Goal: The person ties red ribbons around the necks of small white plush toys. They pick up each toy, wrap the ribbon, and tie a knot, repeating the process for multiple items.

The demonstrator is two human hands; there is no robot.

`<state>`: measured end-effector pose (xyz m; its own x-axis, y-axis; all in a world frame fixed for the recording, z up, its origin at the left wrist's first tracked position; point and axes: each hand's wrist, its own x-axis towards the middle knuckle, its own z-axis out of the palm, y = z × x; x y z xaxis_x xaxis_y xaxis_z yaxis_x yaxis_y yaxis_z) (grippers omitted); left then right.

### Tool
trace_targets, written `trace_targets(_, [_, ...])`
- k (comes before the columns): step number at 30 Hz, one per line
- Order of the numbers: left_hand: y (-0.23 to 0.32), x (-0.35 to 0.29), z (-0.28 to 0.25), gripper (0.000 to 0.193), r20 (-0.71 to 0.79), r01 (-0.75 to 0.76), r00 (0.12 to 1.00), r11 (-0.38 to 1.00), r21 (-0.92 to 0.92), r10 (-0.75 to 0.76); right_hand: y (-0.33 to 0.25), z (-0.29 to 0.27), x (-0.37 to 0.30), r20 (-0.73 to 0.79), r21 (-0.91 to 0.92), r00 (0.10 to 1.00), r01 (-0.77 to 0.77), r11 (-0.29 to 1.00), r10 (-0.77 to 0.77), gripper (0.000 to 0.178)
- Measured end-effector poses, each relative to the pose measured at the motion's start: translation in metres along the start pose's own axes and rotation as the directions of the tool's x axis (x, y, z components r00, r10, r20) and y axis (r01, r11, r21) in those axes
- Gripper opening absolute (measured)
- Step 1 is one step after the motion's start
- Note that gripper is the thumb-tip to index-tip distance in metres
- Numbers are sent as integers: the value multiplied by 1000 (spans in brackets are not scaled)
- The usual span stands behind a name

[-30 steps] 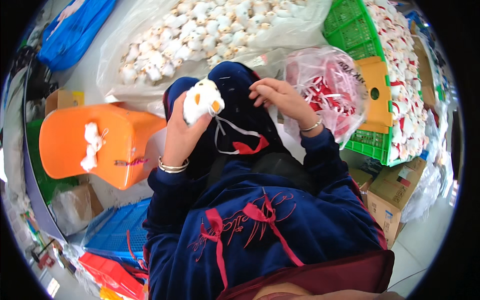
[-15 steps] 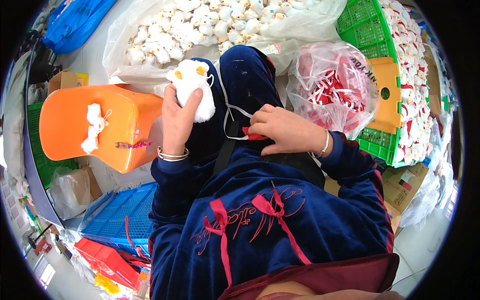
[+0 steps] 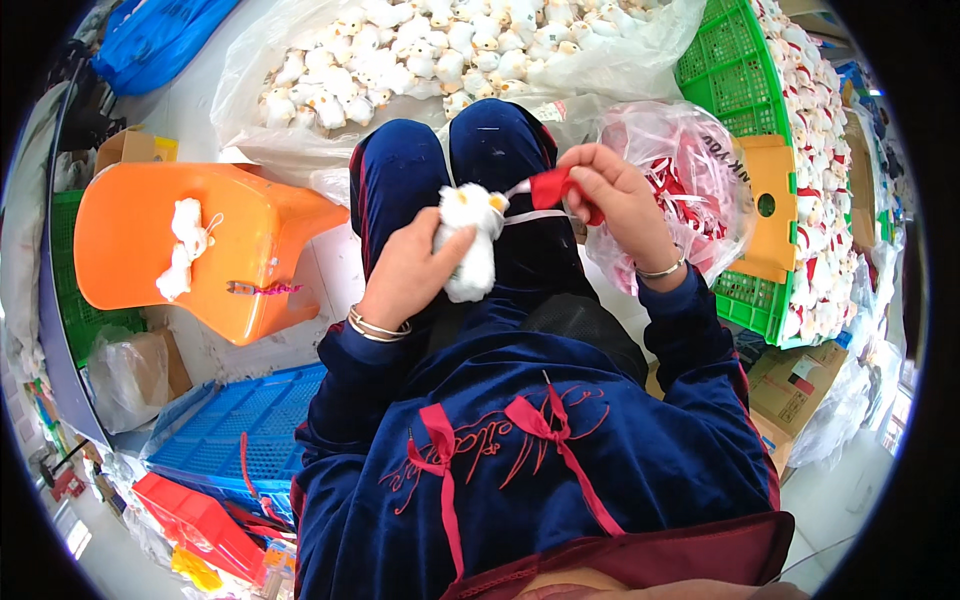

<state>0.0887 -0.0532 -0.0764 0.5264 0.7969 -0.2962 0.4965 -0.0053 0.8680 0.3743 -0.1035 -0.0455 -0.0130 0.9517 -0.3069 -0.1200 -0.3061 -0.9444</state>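
Over my lap, my left hand (image 3: 415, 265) is closed around a small white plush toy (image 3: 468, 262) with orange patches at its top end, the thumb across its front. To its right, my right hand (image 3: 622, 205) pinches a red cloth piece (image 3: 552, 187) with a white ribbon. The ribbon trails below the cloth across my right thigh, beside the toy's top. Whether the ribbon touches the toy I cannot tell. Past my right hand stands a clear plastic bag (image 3: 722, 212) of red cloth pieces with white ribbons.
A heap of white plush toys (image 3: 400, 60) lies on clear plastic beyond my knees. The orange stool (image 3: 120, 235) at left bears white plush toys (image 3: 187, 240) and small thread snips (image 3: 242, 288) with a pink cord. At right, a green crate (image 3: 735, 60) holds plush toys with red cloth.
My left hand has brought the plush toy right and nearer to me. My right hand has lifted the red cloth from my lap, away and to the right, its ribbon moving with it.
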Motion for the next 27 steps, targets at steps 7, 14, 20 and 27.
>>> trace_targets(7, [11, -2, -15, 32, 45, -53, 998, 970, 236, 44, -10, 13, 5, -23, 213, 993, 117, 970, -114, 32])
trace_targets(14, [23, 8, -29, 11, -18, -168, 986, 962, -217, 168, -14, 22, 14, 182, 132, 981, 43, 990, -67, 42])
trace_targets(20, [46, 13, -6, 7, -185, -338, 936, 909, -245, 298, -9, 38, 19, 214, 102, 963, 143, 984, -163, 47])
trace_targets(27, [60, 28, 6, 30, -335, -329, 887, 944, 20, 317, -16, 63, 14, 290, -60, 941, 201, 978, -175, 61])
